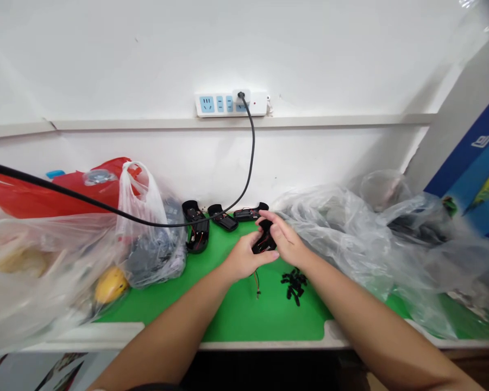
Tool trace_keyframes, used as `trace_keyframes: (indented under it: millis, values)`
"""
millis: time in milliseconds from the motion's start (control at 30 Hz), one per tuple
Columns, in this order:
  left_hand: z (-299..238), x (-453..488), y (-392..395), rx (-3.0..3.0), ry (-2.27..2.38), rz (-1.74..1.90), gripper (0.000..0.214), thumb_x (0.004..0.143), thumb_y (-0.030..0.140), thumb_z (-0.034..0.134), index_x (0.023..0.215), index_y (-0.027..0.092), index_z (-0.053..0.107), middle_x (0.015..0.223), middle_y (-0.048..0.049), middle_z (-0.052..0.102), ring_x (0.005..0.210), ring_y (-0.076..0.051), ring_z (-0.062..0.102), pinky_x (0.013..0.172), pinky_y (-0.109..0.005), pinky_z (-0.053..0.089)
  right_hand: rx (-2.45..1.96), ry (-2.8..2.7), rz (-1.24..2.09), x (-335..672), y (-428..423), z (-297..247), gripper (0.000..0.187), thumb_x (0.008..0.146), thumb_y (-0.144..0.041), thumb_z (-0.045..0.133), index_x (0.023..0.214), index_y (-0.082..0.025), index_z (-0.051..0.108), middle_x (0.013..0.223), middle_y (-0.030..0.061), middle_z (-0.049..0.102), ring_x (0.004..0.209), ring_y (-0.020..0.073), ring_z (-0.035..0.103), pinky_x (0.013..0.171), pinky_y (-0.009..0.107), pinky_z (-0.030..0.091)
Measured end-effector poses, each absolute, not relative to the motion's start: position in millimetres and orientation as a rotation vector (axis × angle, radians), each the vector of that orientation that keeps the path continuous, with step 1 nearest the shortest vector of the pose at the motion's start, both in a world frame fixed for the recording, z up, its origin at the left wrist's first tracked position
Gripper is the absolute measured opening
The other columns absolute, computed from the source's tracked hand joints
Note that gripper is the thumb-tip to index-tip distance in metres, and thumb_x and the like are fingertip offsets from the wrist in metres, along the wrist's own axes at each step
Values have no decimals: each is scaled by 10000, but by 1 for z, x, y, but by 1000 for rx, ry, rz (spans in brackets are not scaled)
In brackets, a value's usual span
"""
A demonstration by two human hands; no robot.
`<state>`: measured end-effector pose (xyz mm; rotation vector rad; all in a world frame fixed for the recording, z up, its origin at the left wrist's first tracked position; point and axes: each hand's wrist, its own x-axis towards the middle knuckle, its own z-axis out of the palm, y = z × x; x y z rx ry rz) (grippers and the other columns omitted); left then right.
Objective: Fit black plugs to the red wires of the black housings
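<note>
Between both hands, above the green work surface [236, 320], I hold a black plastic housing [264, 244] with wires inside. My left hand [244, 259] is closed around its left and lower side. From the right, my right hand [286, 241] grips its upper and right side; the fingers hide part of it. Thin red and dark wires [257, 285] hang below my left hand and end in a small connector. A pile of small black plastic pieces [295, 283] lies beside my right forearm.
Similar black housings [197, 228] stand along the wall. A black cable [146, 221] loops across from the power strip [212, 105]. Plastic bags [155, 255] crowd the left, with a yellow object [111, 285]. Clear plastic sheeting [350, 233] and a blue box [468, 152] occupy the right.
</note>
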<state>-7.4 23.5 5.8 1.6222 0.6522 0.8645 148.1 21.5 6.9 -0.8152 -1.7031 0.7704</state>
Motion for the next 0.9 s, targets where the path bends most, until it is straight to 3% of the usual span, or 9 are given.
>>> trace_keyframes:
  millis: [133,300,433,567,667,833,900]
  values:
    - [-2,-7,25,1704,728,894,521,729,380,727,1148,117,563,1042,-96,648,949,-247,609,793,-343,472,-751,-1691,843,151,22,4,649,926,-649,172,1363,-259,451,1174,79,570,1062,206,550,965,386,429]
    - [-4,-9,24,1880,807,886,513,766,453,667,1148,131,547,1041,-110,646,916,-249,614,739,-340,479,-727,-1605,889,147,24,-4,621,917,-658,227,1312,-278,517,1166,63,594,1081,211,554,981,386,429]
    - [6,-13,16,2250,975,835,510,702,458,707,1092,167,555,1046,-109,646,888,-271,614,748,-377,473,-676,-1441,987,145,29,-6,645,901,-680,249,1243,-242,577,1134,73,626,1067,217,565,1007,402,407]
    - [16,-17,5,2549,866,792,534,668,471,709,1081,181,534,1059,-106,637,919,-280,609,773,-381,468,-698,-1200,1120,150,45,-13,726,867,-731,201,1162,-215,617,1088,105,651,985,231,604,857,393,491]
    - [26,-13,-12,2724,664,800,544,681,475,675,1115,192,510,997,-83,638,874,-250,612,747,-349,462,-973,-1153,976,159,62,-24,775,820,-776,257,1119,-174,643,1075,141,656,959,254,614,790,393,510]
    - [34,-24,-75,2991,277,792,494,767,461,588,1158,187,461,865,-52,625,705,-202,582,596,-320,419,-1265,-1454,716,170,73,-30,743,841,-736,285,1177,-173,635,1270,142,584,1063,279,588,904,469,478]
    - [17,-54,-102,3046,302,766,293,838,286,525,1116,209,472,780,-22,626,639,-169,571,569,-296,411,-1309,-1551,659,172,73,-27,689,873,-682,284,1203,-181,624,1285,131,579,1092,274,582,946,468,459]
